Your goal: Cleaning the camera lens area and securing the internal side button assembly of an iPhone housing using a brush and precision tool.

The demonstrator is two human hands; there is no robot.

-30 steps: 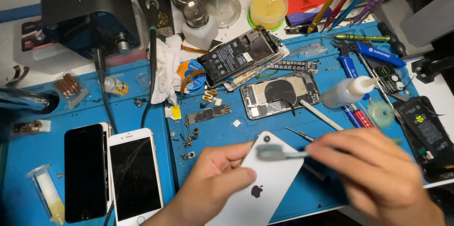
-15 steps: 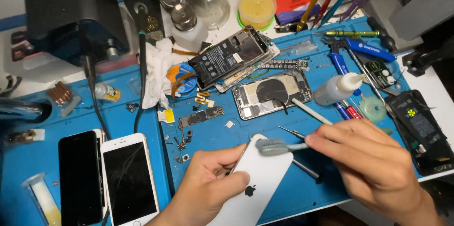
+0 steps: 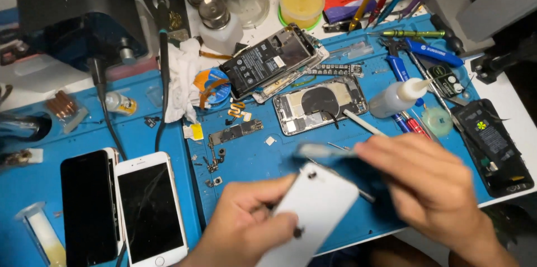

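Note:
My left hand (image 3: 246,222) grips a white phone back housing (image 3: 313,211) by its lower left edge, tilted above the blue work mat (image 3: 251,155). My right hand (image 3: 430,188) holds a small grey brush-like tool (image 3: 324,150) whose blurred head sits just above the housing's top corner near the camera hole. Both hands hover over the mat's front edge.
An opened phone chassis (image 3: 320,105) and a battery-side phone body (image 3: 271,67) lie behind. Two phones, one black (image 3: 89,205) and one white with cracked glass (image 3: 151,208), rest at left. A squeeze bottle (image 3: 398,96), screwdrivers (image 3: 417,49), a black battery (image 3: 492,144), small screws and parts surround.
The view has shifted slightly. My left hand has turned the white housing more upright and moved it left, and the brush in my right hand has swept across its top, blurred by motion.

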